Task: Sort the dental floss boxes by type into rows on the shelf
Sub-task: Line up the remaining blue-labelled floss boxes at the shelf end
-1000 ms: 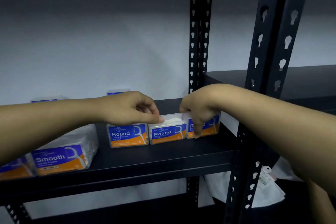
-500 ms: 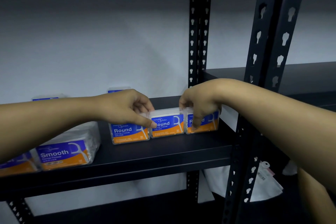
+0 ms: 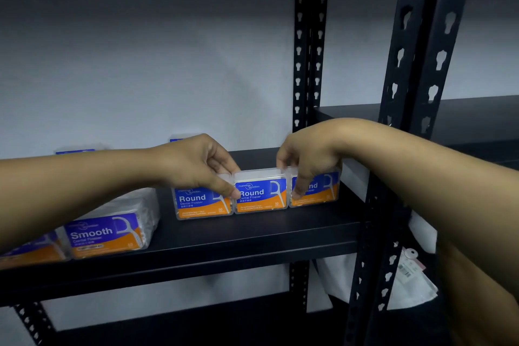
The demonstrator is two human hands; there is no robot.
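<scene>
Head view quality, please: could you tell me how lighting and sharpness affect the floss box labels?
Head view: dim, bluish light; the middle blue-and-orange Round box reads sharply; the blue-and-orange Smooth pack is softer near the left edge; black shelf posts bow from wide-angle distortion.

There is one view only, from the camera on my head. It faces forward and a little down at the black shelf [image 3: 252, 236] from close by, at about its own height. My left hand [image 3: 196, 166] and right hand [image 3: 306, 157] reach in from the frame's sides.
</scene>
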